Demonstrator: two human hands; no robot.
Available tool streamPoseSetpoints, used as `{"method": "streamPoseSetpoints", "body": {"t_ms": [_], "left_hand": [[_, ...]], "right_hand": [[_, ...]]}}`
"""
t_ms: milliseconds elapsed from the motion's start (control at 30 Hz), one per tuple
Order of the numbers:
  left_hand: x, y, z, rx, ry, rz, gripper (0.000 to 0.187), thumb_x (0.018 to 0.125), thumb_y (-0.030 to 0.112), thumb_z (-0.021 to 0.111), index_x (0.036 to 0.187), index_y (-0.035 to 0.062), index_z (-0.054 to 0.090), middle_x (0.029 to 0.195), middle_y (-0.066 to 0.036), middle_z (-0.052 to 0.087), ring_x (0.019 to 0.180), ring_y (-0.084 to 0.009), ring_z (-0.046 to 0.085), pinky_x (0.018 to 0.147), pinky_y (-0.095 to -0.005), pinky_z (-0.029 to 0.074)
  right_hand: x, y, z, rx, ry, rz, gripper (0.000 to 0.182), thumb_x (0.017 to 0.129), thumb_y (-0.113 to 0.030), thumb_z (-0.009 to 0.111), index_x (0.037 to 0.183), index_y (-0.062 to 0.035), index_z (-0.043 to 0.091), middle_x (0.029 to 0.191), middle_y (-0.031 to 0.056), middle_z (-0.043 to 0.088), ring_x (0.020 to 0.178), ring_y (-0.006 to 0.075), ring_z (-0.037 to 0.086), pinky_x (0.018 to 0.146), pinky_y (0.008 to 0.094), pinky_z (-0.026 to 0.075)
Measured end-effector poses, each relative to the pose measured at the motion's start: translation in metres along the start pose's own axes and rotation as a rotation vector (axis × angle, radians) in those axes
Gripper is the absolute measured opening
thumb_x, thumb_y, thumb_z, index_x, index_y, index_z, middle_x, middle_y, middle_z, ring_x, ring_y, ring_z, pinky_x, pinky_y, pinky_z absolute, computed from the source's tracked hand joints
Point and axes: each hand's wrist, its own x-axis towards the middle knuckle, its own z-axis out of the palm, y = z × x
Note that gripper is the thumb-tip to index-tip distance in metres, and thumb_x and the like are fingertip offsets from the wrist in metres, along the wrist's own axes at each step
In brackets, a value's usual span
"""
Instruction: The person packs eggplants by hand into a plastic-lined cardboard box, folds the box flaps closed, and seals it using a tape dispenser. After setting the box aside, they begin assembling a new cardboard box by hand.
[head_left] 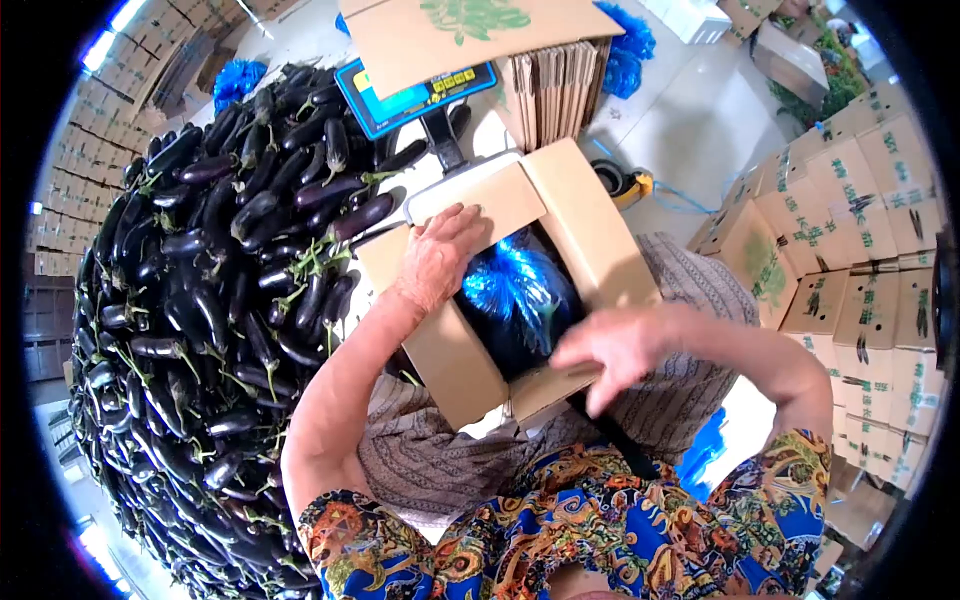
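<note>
bright, even daylight fills the scene, with strip lights glaring white far left of the cardboard box [520, 290]; the floor beyond the box is washed out; heavy fisheye bending curves everything around it inside a black circular border; the right hand [610, 352] over it is motion-blurred

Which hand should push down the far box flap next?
Probably the left hand. It already lies flat on the far flap of the cardboard box. The right hand is at the near flap, over the blue plastic.
</note>
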Motion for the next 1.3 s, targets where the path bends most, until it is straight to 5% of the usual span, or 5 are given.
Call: {"method": "streamPoseSetpoints", "body": {"t_ms": [133,433,733,1033,1300], "left_hand": [[0.01,-0.001,0.0,-0.056,0.013,-0.104,0.062,0.079,0.008,0.066,0.136,0.0291,0.051,0.144,-0.011,0.042,0.13,-0.0363,0.041,0.1,-0.0576,0.037],[0.002,0.022,0.007,0.028,-0.077,-0.175,0.103,0.063,0.057,0.077,0.149,0.0205,0.032,0.154,-0.025,0.017,0.141,-0.0472,0.018,0.108,-0.0637,0.023],[0.0,0.053,0.015,0.073,-0.264,-0.141,0.132,0.051,0.068,0.079,0.151,0.005,0.02,0.157,-0.024,0.006,0.144,-0.0498,0.003,0.113,-0.0634,0.014],[0.0,0.052,0.017,0.108,-0.308,-0.165,0.133,0.053,0.072,0.076,0.151,0.0037,0.018,0.157,-0.024,0.004,0.144,-0.0496,-0.001,0.114,-0.0624,0.012],[-0.001,0.028,0.002,0.006,-0.31,-0.115,0.104,0.066,0.06,0.077,0.146,0.007,0.036,0.154,-0.023,0.022,0.145,-0.0446,0.007,0.113,-0.0615,0.014]], "right_hand": [[0.011,0.014,0.03,-0.228,0.345,-0.044,0.016,0.081,-0.018,0.062,0.089,-0.0057,0.057,0.077,0.0131,0.062,0.072,0.037,0.064,0.058,0.0489,0.05],[0.066,0.04,0.011,-0.547,0.594,0.223,0.083,0.042,-0.044,0.09,0.102,0.0003,0.054,0.104,0.0135,0.046,0.103,0.0297,0.043,0.089,0.0435,0.035],[0.037,0.033,0.012,-0.577,0.821,0.461,0.113,0.053,-0.041,0.089,0.142,-0.0002,0.034,0.153,0.0228,0.022,0.14,0.0403,0.024,0.103,0.053,0.033],[-0.001,0.016,-0.008,-0.091,0.822,0.61,0.07,0.079,-0.038,0.073,0.126,0.0056,0.046,0.091,0.0237,0.065,0.077,0.0387,0.066,0.069,0.0469,0.053],[0.058,0.033,0.063,-0.411,0.766,0.219,0.122,0.064,-0.06,0.076,0.146,0.009,0.019,0.154,0.0292,0.014,0.145,0.0412,0.012,0.114,0.0513,0.015]]}}
